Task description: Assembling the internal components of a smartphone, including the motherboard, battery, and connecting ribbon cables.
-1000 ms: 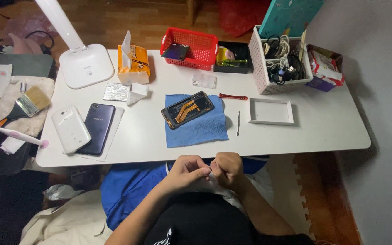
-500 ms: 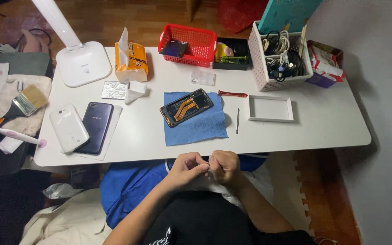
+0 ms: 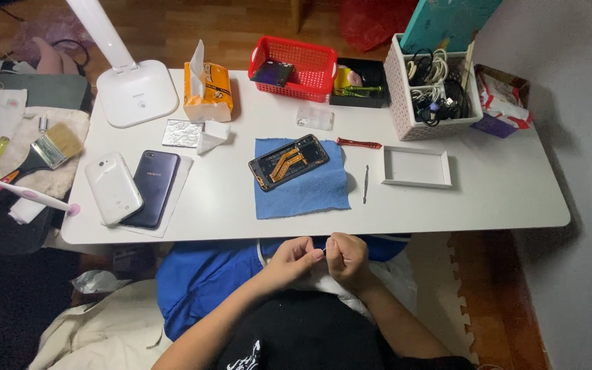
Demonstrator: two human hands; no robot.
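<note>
My left hand (image 3: pixel 290 261) and my right hand (image 3: pixel 346 259) are together below the front edge of the white table (image 3: pixel 488 199), over my lap. Their fingertips pinch a very small part between them; it is too small to identify. A white cloth or tissue (image 3: pixel 323 282) lies under the hands. On the table above them an opened phone (image 3: pixel 288 161) with orange flex cables rests on a blue cloth (image 3: pixel 310 193). A thin metal tool (image 3: pixel 365 183) lies just right of the cloth, and a red-handled tool (image 3: pixel 359 144) lies behind it.
A white tray (image 3: pixel 416 167) sits at right, a white basket of cables (image 3: pixel 433 89) behind it. At the back are a red basket (image 3: pixel 294 62), black box (image 3: pixel 358 82), orange tissue pack (image 3: pixel 208 89), lamp base (image 3: pixel 137 92). A white phone (image 3: pixel 111 188) and dark phone (image 3: pixel 152 186) lie left.
Both hands stay together at the table edge with only slight finger movement. The view has shifted a little.
</note>
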